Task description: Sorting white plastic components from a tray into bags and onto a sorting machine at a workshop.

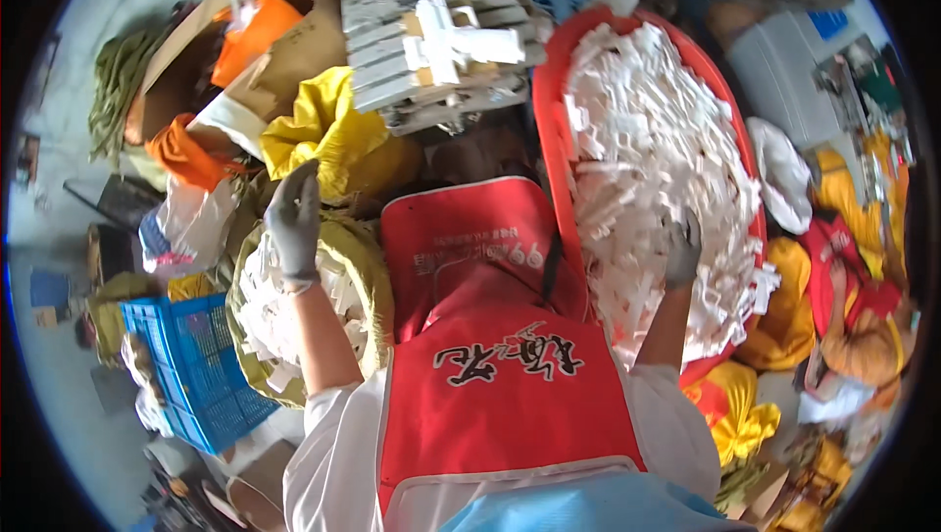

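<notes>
My left hand (293,223), in a grey glove, is raised over a green woven sack (375,287) on my left. Its fingers are stretched upward, and I see nothing held in it. White plastic pieces (284,326) lie in the sack below it. My right hand (683,250), also gloved in grey, is at the heap of white plastic parts (647,91) in a long red tub (552,130) on my right. Its fingers are apart at the parts, with the tips partly lost among them. A red apron (510,405) covers my front and lap.
Ahead stands a grey slatted bench (377,76) with white pistol-shaped parts (456,39) on it. A yellow sack (328,130) is left of the bench, and a blue crate (196,365) stands at left. Another person (863,341) sits at far right near yellow sacks (779,306).
</notes>
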Tool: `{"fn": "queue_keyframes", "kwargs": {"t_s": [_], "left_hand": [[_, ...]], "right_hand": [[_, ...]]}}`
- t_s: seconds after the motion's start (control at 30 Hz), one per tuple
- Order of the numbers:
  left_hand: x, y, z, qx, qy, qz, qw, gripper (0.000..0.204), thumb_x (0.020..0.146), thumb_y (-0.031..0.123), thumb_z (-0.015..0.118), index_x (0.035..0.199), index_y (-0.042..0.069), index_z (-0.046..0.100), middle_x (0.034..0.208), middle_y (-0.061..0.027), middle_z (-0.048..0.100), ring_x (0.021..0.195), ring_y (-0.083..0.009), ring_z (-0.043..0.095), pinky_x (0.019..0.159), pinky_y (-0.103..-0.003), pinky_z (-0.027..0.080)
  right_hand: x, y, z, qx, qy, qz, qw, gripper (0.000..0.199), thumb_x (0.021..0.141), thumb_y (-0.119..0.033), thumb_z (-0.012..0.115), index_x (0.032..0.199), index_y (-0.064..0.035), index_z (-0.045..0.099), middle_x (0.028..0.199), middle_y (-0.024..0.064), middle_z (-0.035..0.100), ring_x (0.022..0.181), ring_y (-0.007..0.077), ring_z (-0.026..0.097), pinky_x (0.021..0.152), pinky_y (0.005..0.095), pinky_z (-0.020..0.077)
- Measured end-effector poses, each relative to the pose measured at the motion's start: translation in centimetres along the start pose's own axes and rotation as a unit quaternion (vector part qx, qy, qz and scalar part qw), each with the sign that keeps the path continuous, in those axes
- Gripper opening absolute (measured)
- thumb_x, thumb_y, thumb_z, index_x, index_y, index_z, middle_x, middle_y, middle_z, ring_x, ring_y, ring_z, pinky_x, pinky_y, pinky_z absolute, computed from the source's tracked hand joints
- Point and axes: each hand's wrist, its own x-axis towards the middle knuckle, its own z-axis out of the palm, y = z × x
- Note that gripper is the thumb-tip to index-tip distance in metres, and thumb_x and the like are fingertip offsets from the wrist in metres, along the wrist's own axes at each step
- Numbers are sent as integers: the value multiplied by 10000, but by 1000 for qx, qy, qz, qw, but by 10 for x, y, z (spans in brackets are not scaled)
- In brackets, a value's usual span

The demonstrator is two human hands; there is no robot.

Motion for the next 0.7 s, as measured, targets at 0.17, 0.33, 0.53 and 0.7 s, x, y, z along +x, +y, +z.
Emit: {"fn": "queue_keyframes", "kwargs": {"t_s": [0.17,0.33,0.53,0.7], "left_hand": [[47,45,24,95,-20,155,983,202,837,110,634,1019,26,663,1021,-137,667,941,-271,645,832,-326,489],[90,68,54,103,-83,195,972,335,816,155,670,1130,55,607,1089,-156,630,992,-319,608,849,-361,486],[112,83,80,22,-188,137,972,476,769,188,715,1192,34,559,1048,-199,632,957,-317,630,836,-370,493],[125,74,92,53,-179,182,965,475,756,218,738,1160,28,575,1002,-186,645,963,-271,639,791,-352,497]], "right_hand": [[1,-34,38,148,-14,43,988,489,933,-77,500,1401,-51,360,1283,45,492,1043,125,524,830,258,449],[-11,-93,99,146,-94,19,985,462,918,-56,500,1371,-47,410,1278,17,500,963,79,508,830,234,412],[-16,-115,121,125,-152,-2,980,477,899,-37,515,1363,-16,405,1283,22,489,843,60,460,770,212,396],[-23,-127,126,107,-154,13,982,467,896,-6,493,1354,-8,406,1287,26,478,839,73,468,759,226,406]]}}
